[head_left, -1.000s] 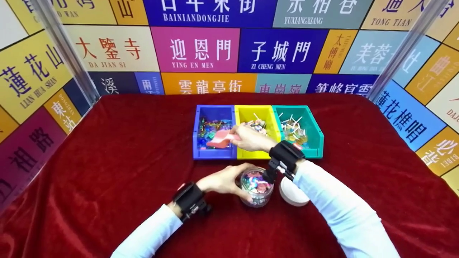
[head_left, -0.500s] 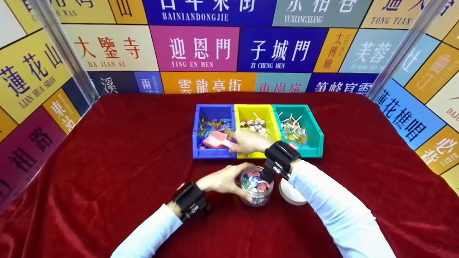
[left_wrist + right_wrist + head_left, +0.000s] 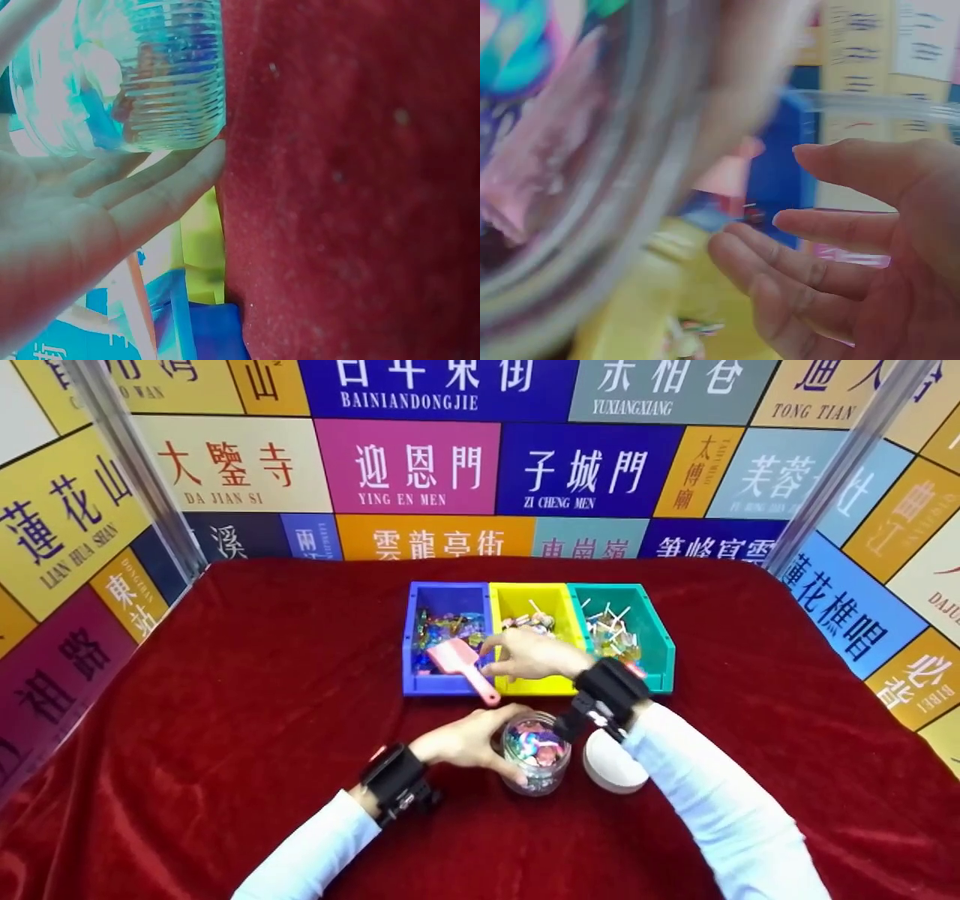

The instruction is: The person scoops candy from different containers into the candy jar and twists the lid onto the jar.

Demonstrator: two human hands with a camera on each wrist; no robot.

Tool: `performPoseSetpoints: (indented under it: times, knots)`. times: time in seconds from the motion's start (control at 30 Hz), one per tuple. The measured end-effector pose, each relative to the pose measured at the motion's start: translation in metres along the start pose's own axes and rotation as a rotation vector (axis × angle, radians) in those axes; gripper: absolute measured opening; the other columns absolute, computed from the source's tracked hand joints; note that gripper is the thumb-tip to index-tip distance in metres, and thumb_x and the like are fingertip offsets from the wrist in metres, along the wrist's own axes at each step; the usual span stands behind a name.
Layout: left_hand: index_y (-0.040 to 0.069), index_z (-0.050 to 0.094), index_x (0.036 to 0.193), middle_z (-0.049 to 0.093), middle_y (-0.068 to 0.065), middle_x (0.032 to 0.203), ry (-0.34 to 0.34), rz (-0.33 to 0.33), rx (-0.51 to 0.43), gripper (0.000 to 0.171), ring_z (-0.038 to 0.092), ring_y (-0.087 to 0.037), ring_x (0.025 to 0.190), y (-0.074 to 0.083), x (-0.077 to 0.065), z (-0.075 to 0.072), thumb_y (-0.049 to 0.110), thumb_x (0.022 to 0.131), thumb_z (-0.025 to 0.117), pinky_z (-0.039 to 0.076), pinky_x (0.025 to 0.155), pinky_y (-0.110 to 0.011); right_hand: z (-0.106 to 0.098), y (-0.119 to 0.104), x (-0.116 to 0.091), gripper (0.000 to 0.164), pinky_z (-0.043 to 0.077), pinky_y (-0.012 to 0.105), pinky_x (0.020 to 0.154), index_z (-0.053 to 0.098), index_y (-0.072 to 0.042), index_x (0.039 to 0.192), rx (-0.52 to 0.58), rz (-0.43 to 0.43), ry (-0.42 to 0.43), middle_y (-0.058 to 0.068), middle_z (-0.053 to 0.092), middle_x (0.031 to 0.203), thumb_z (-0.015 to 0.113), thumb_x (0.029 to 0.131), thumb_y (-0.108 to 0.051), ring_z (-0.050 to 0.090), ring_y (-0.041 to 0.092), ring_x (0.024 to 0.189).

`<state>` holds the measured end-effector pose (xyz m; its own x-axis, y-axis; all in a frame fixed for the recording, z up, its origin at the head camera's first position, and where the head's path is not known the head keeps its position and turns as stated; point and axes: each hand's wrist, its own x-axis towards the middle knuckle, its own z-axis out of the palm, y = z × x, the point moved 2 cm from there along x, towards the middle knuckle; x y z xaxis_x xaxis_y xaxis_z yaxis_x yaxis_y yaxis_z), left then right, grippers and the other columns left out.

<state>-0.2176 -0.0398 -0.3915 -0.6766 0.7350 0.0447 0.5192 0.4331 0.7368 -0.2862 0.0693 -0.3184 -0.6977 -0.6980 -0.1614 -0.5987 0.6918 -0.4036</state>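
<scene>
My left hand (image 3: 466, 741) holds a clear jar (image 3: 537, 784), thumb on the near side and fingers around the far side. Wrapped candies and a swirled lollipop (image 3: 531, 742) fill the jar to near its mouth. In the left wrist view, the fingers (image 3: 169, 180) lie along the jar's ribbed wall (image 3: 180, 90). A pink scoop (image 3: 453, 657) rests in the blue bin (image 3: 448, 685), its handle leaning over the front edge. My right hand (image 3: 536, 652) hovers over the yellow bin (image 3: 504, 598), just right of the scoop. Its fingers (image 3: 832, 225) are spread, with nothing between them.
Lollipops lie in the yellow bin, and more with white sticks in the green bin (image 3: 660, 664) beside it. A white lid (image 3: 616, 769) sits on the red cloth (image 3: 300, 660) right of the jar, partly under the right forearm. Printed panels stand behind.
The right hand has let go of the scoop, which now lies in the blue bin with its handle toward the front. The left hand and the jar stay in place.
</scene>
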Motion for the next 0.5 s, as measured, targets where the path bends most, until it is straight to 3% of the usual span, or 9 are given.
performPoseSetpoints:
  times: [0.17,0.33,0.43,0.5]
  knots:
    - [0.009,0.042,0.128,0.053,-0.004,0.122,0.001,-0.021,0.001,0.074,0.049,-0.015,0.11,0.001,0.0,0.0,0.028,0.065,0.078,0.036,0.095,-0.023,-0.015,-0.001,-0.043,0.034,0.05,0.035,0.076,0.057,0.0,0.112,0.058,-0.129,0.139,0.013,0.065,0.096,0.057,0.087,-0.023,0.062,0.022,0.085]
    - [0.008,0.042,0.127,0.054,-0.005,0.119,0.009,-0.01,0.008,0.074,0.05,-0.015,0.107,0.002,-0.001,0.0,0.028,0.066,0.078,0.037,0.094,-0.024,-0.012,0.011,-0.093,0.032,0.048,0.037,0.078,0.059,-0.002,0.108,-0.009,-0.154,0.277,0.01,0.063,0.099,0.059,0.086,-0.025,0.059,0.02,0.089]
    - [0.008,0.043,0.127,0.055,-0.005,0.118,0.013,0.004,0.01,0.073,0.051,-0.014,0.106,0.001,-0.001,0.001,0.027,0.066,0.078,0.038,0.093,-0.024,0.003,0.026,-0.118,0.035,0.047,0.037,0.078,0.059,-0.001,0.107,-0.098,-0.13,0.291,0.01,0.059,0.098,0.06,0.084,-0.028,0.055,0.022,0.09]
    - [0.008,0.043,0.126,0.055,-0.005,0.117,0.017,0.015,0.007,0.072,0.051,-0.015,0.106,0.001,0.0,0.001,0.026,0.066,0.078,0.038,0.093,-0.024,0.016,0.037,-0.131,0.042,0.046,0.038,0.078,0.057,0.001,0.11,-0.155,-0.101,0.251,0.011,0.056,0.1,0.062,0.082,-0.029,0.052,0.024,0.092]
